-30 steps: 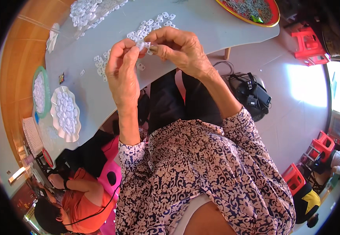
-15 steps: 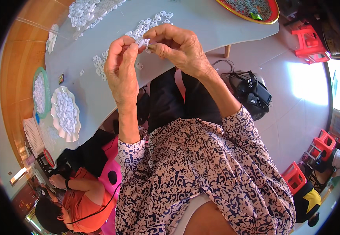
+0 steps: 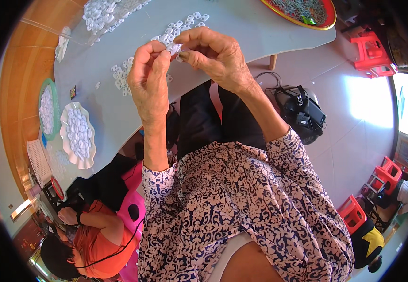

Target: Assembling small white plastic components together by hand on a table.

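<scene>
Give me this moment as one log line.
left hand: pinching small white piece; right hand: at same piece, contact unclear; table: loose white pieces, wavy-rimmed white dish, red tray

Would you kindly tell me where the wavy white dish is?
In the head view, the wavy white dish is at the left on the grey table, beside the green basket, left of the left hand.

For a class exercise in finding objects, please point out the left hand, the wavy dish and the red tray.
Left hand [image 3: 148, 88]: head view, on the middle of the hand.
Wavy dish [image 3: 84, 164]: head view, on its lower rim.
Red tray [image 3: 329, 17]: head view, on its right border.
</scene>
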